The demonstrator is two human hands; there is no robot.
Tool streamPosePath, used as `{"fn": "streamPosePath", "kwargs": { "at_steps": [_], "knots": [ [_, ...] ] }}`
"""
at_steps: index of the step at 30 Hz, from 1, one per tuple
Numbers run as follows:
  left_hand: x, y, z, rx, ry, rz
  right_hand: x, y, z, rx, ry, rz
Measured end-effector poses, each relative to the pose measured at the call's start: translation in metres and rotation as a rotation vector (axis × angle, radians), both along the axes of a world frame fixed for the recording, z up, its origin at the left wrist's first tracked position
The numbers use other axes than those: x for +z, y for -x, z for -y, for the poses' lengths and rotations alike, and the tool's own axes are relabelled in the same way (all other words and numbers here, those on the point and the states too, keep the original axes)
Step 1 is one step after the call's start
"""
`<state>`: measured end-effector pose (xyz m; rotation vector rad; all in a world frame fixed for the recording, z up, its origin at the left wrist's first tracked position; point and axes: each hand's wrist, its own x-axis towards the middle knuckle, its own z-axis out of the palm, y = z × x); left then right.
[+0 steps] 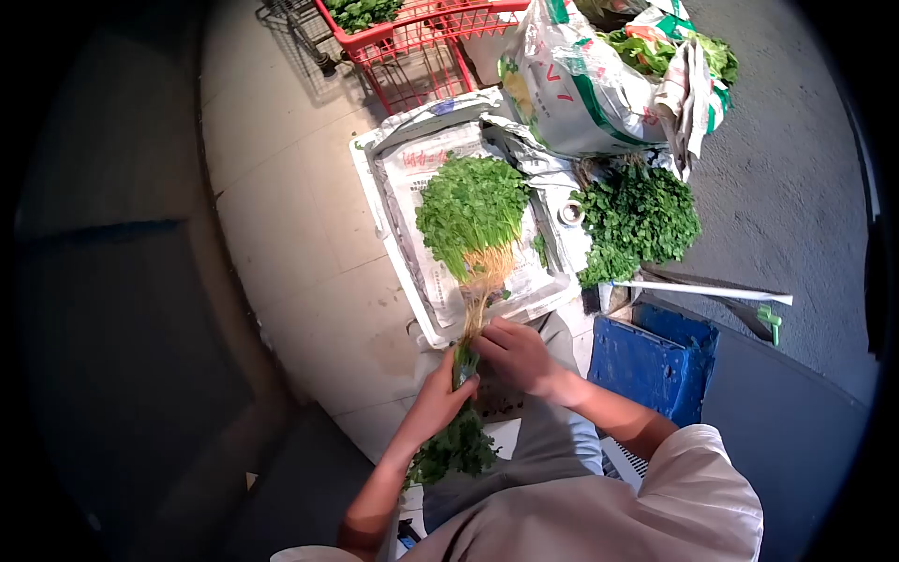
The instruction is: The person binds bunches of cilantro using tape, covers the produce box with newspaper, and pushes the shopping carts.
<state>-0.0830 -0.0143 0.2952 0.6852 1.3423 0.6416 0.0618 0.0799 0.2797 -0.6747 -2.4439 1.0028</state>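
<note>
My left hand is wrapped round the stems of a bunch of leafy greens, whose leaves hang down over my lap. Close beside it, my right hand has its fingers closed at the upper stem and root end of that bunch; its fingertips are partly hidden. Beyond my hands, a white box lined with newspaper holds a pile of green herbs, leaves away from me and pale roots toward me. The roots of the held bunch reach up to the box's near edge.
A red shopping cart stands at the top. To its right is a large white and green bag of vegetables. More greens, a tape roll and a blue crate are at the right.
</note>
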Motion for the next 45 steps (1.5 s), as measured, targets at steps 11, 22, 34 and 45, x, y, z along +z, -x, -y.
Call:
{"fn": "streamPosePath", "kwargs": {
  "at_steps": [11, 22, 34, 45],
  "knots": [
    [0.027, 0.03, -0.037, 0.129, 0.246, 0.273, -0.01, -0.112, 0.014, -0.923, -0.019, 0.454],
    [-0.011, -0.104, -0.156, -0.172, 0.093, 0.051, -0.033, -0.23, -0.072, -1.206, 0.418, 0.021],
    [-0.188, -0.347, -0.425, -0.527, -0.431, -0.695, -0.212, -0.442, -0.382, -1.297, 0.672, -0.005],
    [-0.3, -0.344, -0.449, -0.615, -0.308, -0.652, -0.231, -0.384, -0.299, -1.155, 0.51, 0.408]
  ]
}}
